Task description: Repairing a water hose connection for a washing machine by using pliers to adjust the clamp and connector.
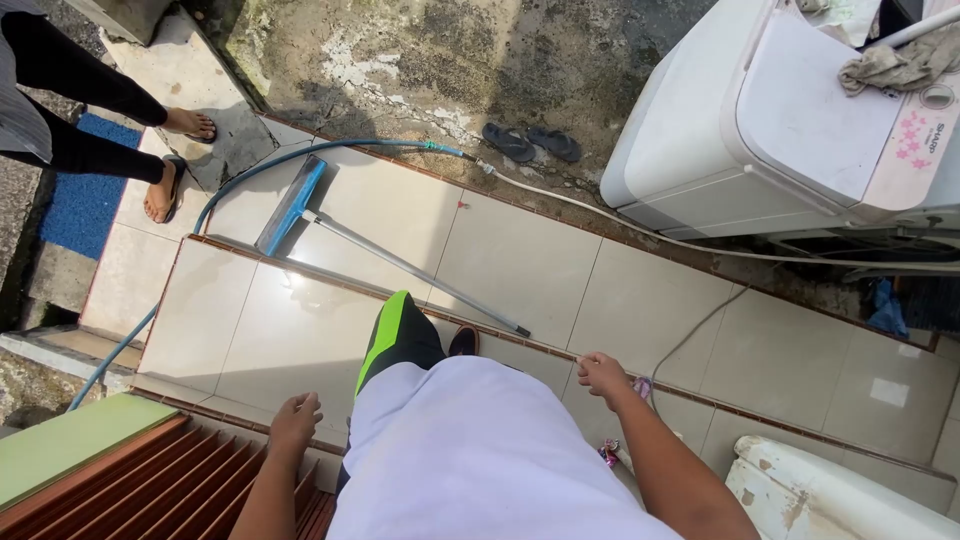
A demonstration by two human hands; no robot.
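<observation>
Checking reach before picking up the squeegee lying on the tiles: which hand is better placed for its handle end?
Probably the right hand. It hangs empty, closer to the handle end of the squeegee, with no leg between. The left hand, also empty, hangs near the slatted door, farther away across the leg.

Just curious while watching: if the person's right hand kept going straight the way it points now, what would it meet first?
Probably the handle end of the floor squeegee on the tiles; the right hand points up-left toward it, though depth is unclear.

A blue hose (300,157) lies on the tiles by two dark sandals (530,142). A white washing machine (790,120) stands nearby.
</observation>
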